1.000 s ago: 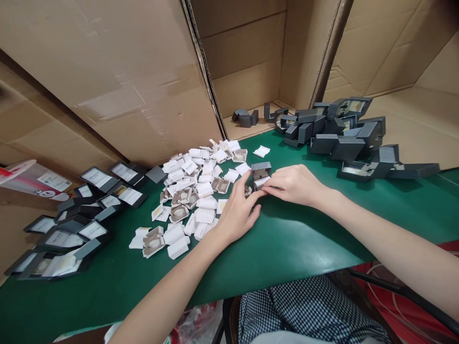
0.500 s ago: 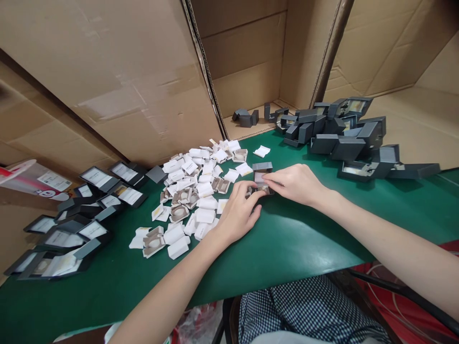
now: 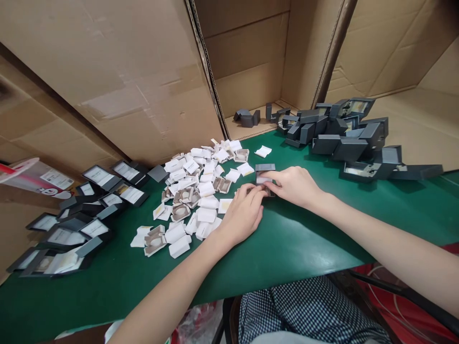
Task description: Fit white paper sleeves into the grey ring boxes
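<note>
A small dark grey box [image 3: 264, 167] stands on the green tabletop with its lid raised. My left hand [image 3: 241, 210] is closed around the lower part of this box, its fingertips at the front and left side. My right hand [image 3: 292, 185] reaches in from the right, thumb and fingers bent together on a white card [image 3: 261, 180] at the inside of the lid. Fingers cover most of the box's base and part of the card. Just left of my left hand lies a heap of small white folded card inserts [image 3: 206, 202].
Opened grey boxes with white cards [image 3: 95, 227] lie at the left by a clear plastic tub [image 3: 36, 177]. More grey boxes [image 3: 349, 148] are piled at the back right. Cardboard walls [image 3: 143, 71] rise behind the green table [image 3: 287, 243]. One white paper [image 3: 263, 151] lies behind the held box.
My right hand has raised the white card from the box's base up against the inside of the lid. My left fingers have curled closer over the base. The view has shifted slightly.
</note>
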Demonstrator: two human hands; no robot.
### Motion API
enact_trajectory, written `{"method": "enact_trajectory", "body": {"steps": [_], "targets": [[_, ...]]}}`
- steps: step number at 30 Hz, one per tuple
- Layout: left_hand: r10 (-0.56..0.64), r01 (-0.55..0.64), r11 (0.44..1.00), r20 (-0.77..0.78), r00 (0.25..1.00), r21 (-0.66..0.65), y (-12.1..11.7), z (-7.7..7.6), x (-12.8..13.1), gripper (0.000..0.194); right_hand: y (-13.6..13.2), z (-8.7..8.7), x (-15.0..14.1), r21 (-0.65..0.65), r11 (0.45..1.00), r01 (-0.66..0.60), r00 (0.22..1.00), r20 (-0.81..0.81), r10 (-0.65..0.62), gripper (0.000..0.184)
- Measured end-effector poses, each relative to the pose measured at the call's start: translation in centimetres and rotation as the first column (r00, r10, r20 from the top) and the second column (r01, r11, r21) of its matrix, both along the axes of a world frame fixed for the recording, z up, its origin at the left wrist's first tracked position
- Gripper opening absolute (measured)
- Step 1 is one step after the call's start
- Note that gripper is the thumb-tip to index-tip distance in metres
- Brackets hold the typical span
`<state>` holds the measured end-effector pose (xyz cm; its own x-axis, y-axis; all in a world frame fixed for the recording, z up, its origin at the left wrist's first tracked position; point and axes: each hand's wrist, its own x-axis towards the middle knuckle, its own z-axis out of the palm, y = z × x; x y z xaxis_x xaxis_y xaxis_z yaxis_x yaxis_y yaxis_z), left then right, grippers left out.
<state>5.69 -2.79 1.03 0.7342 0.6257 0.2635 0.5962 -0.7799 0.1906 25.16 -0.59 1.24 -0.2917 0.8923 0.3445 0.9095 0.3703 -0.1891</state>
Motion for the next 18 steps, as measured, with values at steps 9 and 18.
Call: {"method": "enact_trajectory", "body": {"steps": [9,18], "targets": [[-0.003,0.003,1.0,0.018,1.0,-0.013,0.1,-0.16,0.0,0.03,0.38,-0.09,-0.31,-0.126,0.991,0.044,0.98,-0.186,-0.067,0.025],[-0.046,0.045,0.999,0.089,0.995,0.009,0.12,0.02,-0.15,0.031,0.01,0.31,-0.54,-0.09,0.989,0.114,0.989,-0.089,-0.122,0.024]]}}
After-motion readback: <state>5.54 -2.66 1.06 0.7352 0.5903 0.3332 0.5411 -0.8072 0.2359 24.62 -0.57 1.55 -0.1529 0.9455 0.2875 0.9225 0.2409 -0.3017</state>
